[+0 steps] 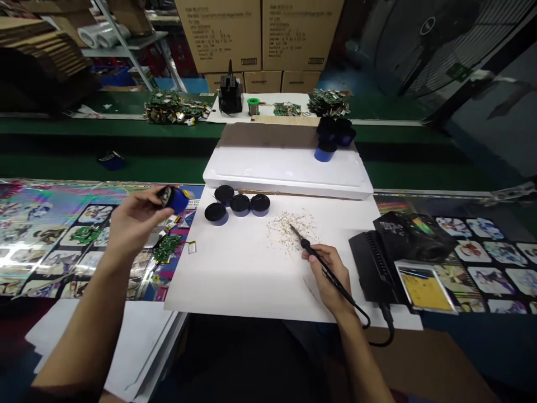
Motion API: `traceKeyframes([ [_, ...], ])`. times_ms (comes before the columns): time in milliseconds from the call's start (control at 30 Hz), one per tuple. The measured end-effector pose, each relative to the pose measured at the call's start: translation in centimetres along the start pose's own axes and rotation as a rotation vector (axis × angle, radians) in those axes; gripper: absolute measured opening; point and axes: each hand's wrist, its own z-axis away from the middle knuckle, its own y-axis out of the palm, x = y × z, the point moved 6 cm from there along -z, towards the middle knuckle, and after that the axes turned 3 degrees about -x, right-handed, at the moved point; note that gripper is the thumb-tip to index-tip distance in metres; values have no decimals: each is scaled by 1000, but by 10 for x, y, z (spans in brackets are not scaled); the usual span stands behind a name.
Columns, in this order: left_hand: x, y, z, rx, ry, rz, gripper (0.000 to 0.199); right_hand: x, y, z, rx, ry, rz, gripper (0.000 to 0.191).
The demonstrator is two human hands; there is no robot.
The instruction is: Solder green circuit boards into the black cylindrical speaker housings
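My left hand (pixel 133 221) is raised at the left and grips a blue round housing (pixel 178 200) with parts showing in its open side. Below it lie green circuit boards (pixel 166 247) and a small silver battery (pixel 192 247). My right hand (pixel 329 271) holds a black soldering iron (pixel 308 246), its tip over scattered beige crumbs (pixel 289 229) on the white sheet (pixel 235 274). Several round housings with black tops and blue sides (pixel 240 205) stand between the hands, near the sheet's back left.
A white foam block (pixel 285 168) carries more blue housings (pixel 324 151). Behind are heaps of boards (pixel 168 106) and a solder spool (pixel 253 106). At the right sit a black soldering station (pixel 373 268) and a tray with a yellow sponge (pixel 425 288).
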Motion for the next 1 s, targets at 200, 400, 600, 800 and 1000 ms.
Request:
traceKeyframes([
  [200,66,-15,-70,-124,-184,-134,77,-6,-3,1,-44,1,-58,33],
  [400,95,15,-104,-9,-314,-229,69,-9,-9,6,-135,-6,-71,33],
  [600,74,27,-142,27,-321,-382,44,-13,-10,6,-190,-19,-114,32],
  [800,-27,130,-180,118,36,-352,27,-15,-9,-1,-202,11,-187,36],
  [1000,-100,336,-136,623,279,-175,40,-9,-15,1,-211,32,-31,38],
])
